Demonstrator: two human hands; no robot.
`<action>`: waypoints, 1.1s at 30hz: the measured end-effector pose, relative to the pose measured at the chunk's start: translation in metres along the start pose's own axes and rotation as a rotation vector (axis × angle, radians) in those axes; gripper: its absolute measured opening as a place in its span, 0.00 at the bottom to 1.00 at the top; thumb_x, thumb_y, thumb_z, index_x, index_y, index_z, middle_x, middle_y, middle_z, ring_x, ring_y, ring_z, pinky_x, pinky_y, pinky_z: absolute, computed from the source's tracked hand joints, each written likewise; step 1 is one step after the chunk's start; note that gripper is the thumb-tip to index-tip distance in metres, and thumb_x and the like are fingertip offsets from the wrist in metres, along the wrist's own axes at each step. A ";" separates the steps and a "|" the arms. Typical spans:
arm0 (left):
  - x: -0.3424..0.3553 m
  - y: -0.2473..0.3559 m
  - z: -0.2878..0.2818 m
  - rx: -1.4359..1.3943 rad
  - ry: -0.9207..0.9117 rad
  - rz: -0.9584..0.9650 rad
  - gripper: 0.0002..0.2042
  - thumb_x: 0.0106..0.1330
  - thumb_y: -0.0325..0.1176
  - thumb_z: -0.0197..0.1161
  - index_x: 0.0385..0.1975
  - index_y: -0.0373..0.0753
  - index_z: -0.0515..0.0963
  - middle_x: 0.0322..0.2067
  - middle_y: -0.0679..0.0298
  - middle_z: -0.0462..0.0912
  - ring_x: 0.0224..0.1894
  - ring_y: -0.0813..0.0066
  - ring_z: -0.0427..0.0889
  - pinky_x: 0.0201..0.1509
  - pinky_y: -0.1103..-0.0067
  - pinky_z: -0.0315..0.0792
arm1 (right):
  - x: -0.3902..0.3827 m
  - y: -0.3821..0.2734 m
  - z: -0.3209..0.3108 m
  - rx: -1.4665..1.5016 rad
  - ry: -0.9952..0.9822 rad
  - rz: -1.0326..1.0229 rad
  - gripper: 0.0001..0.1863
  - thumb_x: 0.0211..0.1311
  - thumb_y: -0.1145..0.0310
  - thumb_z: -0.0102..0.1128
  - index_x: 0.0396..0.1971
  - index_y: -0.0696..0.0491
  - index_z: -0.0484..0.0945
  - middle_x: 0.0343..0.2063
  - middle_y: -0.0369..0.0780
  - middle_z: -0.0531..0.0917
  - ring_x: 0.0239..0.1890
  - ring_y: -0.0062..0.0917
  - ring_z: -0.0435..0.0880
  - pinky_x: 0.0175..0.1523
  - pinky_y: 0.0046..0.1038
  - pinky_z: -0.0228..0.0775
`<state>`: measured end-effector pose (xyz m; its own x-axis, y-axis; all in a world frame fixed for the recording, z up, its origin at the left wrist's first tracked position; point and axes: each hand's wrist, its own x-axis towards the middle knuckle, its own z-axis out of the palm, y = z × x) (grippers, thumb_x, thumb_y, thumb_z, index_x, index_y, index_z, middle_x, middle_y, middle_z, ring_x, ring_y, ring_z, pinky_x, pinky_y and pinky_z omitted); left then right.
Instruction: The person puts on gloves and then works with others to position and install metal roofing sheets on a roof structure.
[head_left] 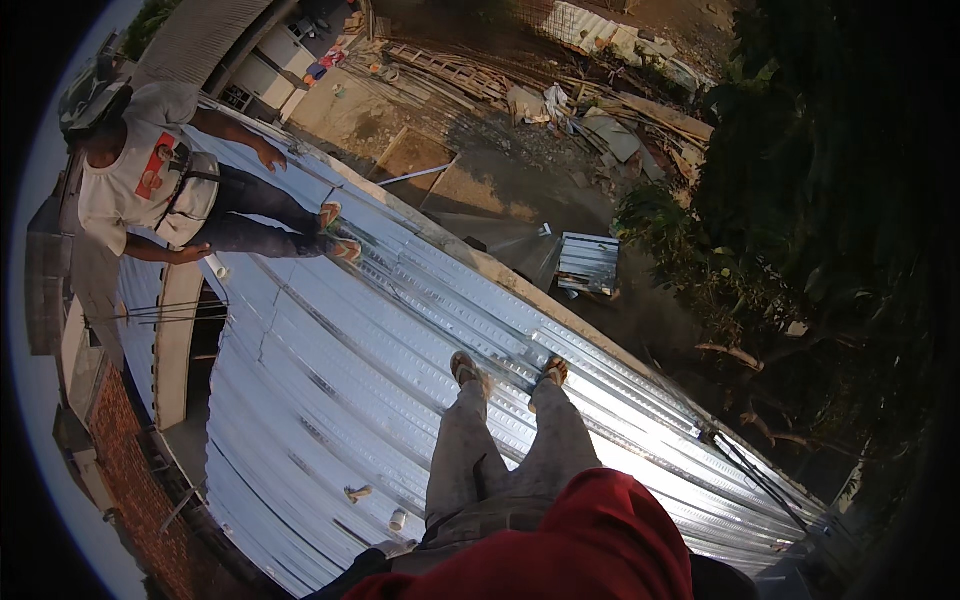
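Note:
I stand on a roof of shiny ribbed metal sheets (300, 400), my sandalled feet apart on the ribs. My grey trousers (465, 470) and a red sleeve or top (600, 545) fill the lower middle. Neither of my hands can be made out. On the sheets left of my legs lie a small white roll (398, 520) and a small yellowish object (357, 494) whose kind is unclear. At the far left another person (150, 165) in a white shirt and dark trousers stands on the roof, a white cylinder (216, 266) close by one hand.
The roof's far edge (520, 290) runs diagonally, with a drop to a yard beyond. Down there lie wooden planks (450, 80) and a small metal-roofed structure (588, 263). At the left an opening (205, 340) gapes beside the sheets. Dark rods or cables (755, 475) cross the right edge.

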<state>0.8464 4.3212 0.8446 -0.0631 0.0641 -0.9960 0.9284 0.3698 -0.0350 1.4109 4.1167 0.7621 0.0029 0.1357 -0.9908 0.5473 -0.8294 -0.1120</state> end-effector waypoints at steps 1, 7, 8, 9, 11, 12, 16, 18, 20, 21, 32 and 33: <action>0.004 0.009 0.001 -0.182 0.053 0.026 0.28 0.75 0.53 0.54 0.63 0.36 0.76 0.60 0.54 0.81 0.64 0.63 0.77 0.68 0.71 0.68 | 0.006 -0.003 -0.039 -0.121 0.016 -0.039 0.33 0.70 0.41 0.49 0.58 0.53 0.81 0.61 0.51 0.78 0.68 0.43 0.73 0.72 0.40 0.62; -0.040 0.185 -0.085 -0.663 0.498 0.650 0.27 0.78 0.46 0.55 0.66 0.29 0.72 0.55 0.53 0.84 0.57 0.66 0.81 0.64 0.73 0.72 | -0.071 -0.107 -0.315 0.244 0.975 -0.300 0.29 0.66 0.45 0.60 0.51 0.57 0.82 0.48 0.51 0.86 0.55 0.45 0.83 0.59 0.39 0.73; -0.060 0.228 -0.093 -0.689 0.496 0.788 0.24 0.77 0.43 0.57 0.63 0.32 0.76 0.52 0.58 0.86 0.54 0.75 0.82 0.60 0.81 0.73 | -0.096 -0.104 -0.366 0.480 1.109 -0.402 0.27 0.68 0.47 0.59 0.52 0.57 0.82 0.48 0.50 0.87 0.54 0.42 0.84 0.58 0.36 0.73; -0.106 0.254 -0.094 -0.610 0.488 0.844 0.24 0.77 0.44 0.56 0.64 0.31 0.75 0.53 0.57 0.85 0.56 0.74 0.81 0.61 0.80 0.72 | -0.135 -0.135 -0.389 0.523 1.269 -0.575 0.25 0.72 0.49 0.58 0.51 0.58 0.82 0.46 0.48 0.87 0.50 0.36 0.85 0.56 0.33 0.72; -0.146 0.272 -0.099 -0.454 0.509 0.959 0.25 0.77 0.44 0.56 0.64 0.30 0.74 0.55 0.54 0.84 0.58 0.72 0.81 0.64 0.79 0.71 | -0.214 -0.178 -0.421 0.609 1.376 -0.812 0.26 0.74 0.49 0.56 0.52 0.59 0.80 0.42 0.41 0.86 0.43 0.28 0.82 0.53 0.29 0.71; -0.147 0.262 -0.101 -0.388 0.546 0.986 0.26 0.77 0.45 0.56 0.64 0.30 0.73 0.56 0.53 0.84 0.59 0.71 0.81 0.65 0.79 0.71 | -0.247 -0.205 -0.415 0.550 1.402 -0.870 0.25 0.74 0.50 0.55 0.52 0.59 0.80 0.41 0.41 0.86 0.43 0.27 0.82 0.53 0.28 0.70; -0.115 0.197 -0.077 -0.563 0.555 1.002 0.26 0.77 0.46 0.55 0.64 0.30 0.74 0.57 0.54 0.84 0.59 0.69 0.81 0.66 0.77 0.71 | -0.279 -0.245 -0.362 0.407 1.277 -0.961 0.21 0.75 0.54 0.56 0.48 0.59 0.81 0.37 0.37 0.85 0.39 0.23 0.80 0.48 0.26 0.70; -0.083 0.145 -0.053 -0.744 0.522 0.886 0.26 0.77 0.47 0.55 0.63 0.32 0.75 0.54 0.57 0.86 0.58 0.69 0.82 0.63 0.76 0.73 | -0.232 -0.244 -0.322 0.385 1.095 -0.977 0.20 0.75 0.55 0.57 0.47 0.59 0.80 0.34 0.37 0.85 0.37 0.22 0.79 0.46 0.27 0.71; -0.030 0.066 -0.013 -0.926 0.570 0.636 0.26 0.77 0.48 0.57 0.63 0.32 0.76 0.50 0.57 0.87 0.53 0.71 0.83 0.57 0.77 0.74 | -0.172 -0.247 -0.267 0.135 0.984 -0.798 0.21 0.72 0.53 0.58 0.47 0.58 0.82 0.38 0.46 0.87 0.42 0.32 0.85 0.50 0.31 0.73; 0.024 0.008 0.018 -1.166 0.558 0.575 0.27 0.76 0.51 0.58 0.62 0.33 0.77 0.47 0.58 0.88 0.46 0.73 0.84 0.51 0.76 0.76 | -0.139 -0.245 -0.239 0.011 0.902 -0.728 0.24 0.69 0.50 0.60 0.46 0.58 0.83 0.40 0.49 0.87 0.46 0.37 0.86 0.52 0.34 0.74; 0.144 -0.185 0.349 -0.827 0.654 -0.050 0.16 0.73 0.44 0.56 0.50 0.39 0.77 0.40 0.52 0.88 0.43 0.53 0.87 0.50 0.59 0.77 | -0.084 -0.274 -0.169 -0.829 0.260 -0.557 0.14 0.72 0.61 0.56 0.45 0.56 0.80 0.36 0.43 0.84 0.40 0.31 0.83 0.46 0.34 0.74; 0.133 -0.179 0.362 -1.008 0.641 -0.158 0.19 0.72 0.48 0.55 0.46 0.38 0.80 0.39 0.53 0.88 0.42 0.55 0.86 0.50 0.61 0.76 | -0.110 -0.305 -0.147 -0.615 0.250 -0.401 0.13 0.74 0.61 0.57 0.43 0.57 0.79 0.28 0.38 0.82 0.34 0.25 0.82 0.41 0.33 0.74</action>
<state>0.8042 3.9282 0.6885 -0.5857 0.2960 -0.7545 0.2090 0.9546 0.2122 1.3669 4.4346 0.9169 -0.1450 0.5407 -0.8286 0.9123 -0.2511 -0.3235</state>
